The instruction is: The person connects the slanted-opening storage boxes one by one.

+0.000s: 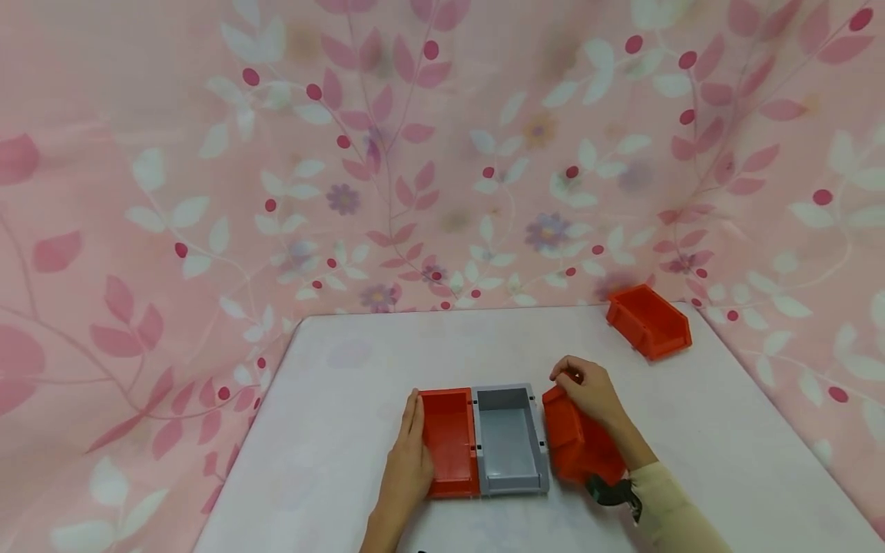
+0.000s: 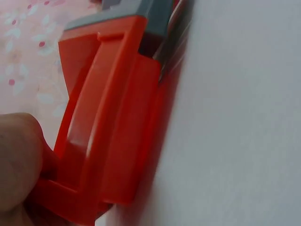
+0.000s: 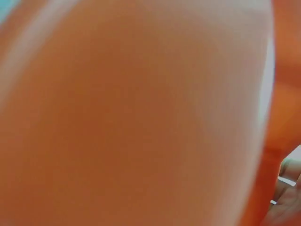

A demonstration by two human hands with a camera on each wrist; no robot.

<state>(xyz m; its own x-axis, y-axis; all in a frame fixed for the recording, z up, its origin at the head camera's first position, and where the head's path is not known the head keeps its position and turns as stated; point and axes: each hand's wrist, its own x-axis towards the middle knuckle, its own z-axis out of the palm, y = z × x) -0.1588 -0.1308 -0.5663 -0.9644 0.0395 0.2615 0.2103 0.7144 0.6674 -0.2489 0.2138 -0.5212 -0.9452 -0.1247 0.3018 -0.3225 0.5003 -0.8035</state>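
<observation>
A red plastic storage bin [image 1: 448,438] lies side by side with a grey bin [image 1: 509,442], their edges touching. My left hand [image 1: 408,468] holds the red bin's left wall, fingers lying along its outer side. The left wrist view shows a thumb or finger [image 2: 19,160] at the edge of this bin [image 2: 101,117]. Just right of the grey bin, my right hand [image 1: 591,392] grips the far edge of another red bin [image 1: 581,442], which is tilted. A blurred orange-red surface [image 3: 117,117] fills most of the right wrist view.
One more red bin [image 1: 650,322] stands at the back right corner of the white table [image 1: 346,430]. Behind the table hangs a pink floral cloth [image 1: 442,153]. A dark green and black piece [image 1: 611,491] sits at the right wrist.
</observation>
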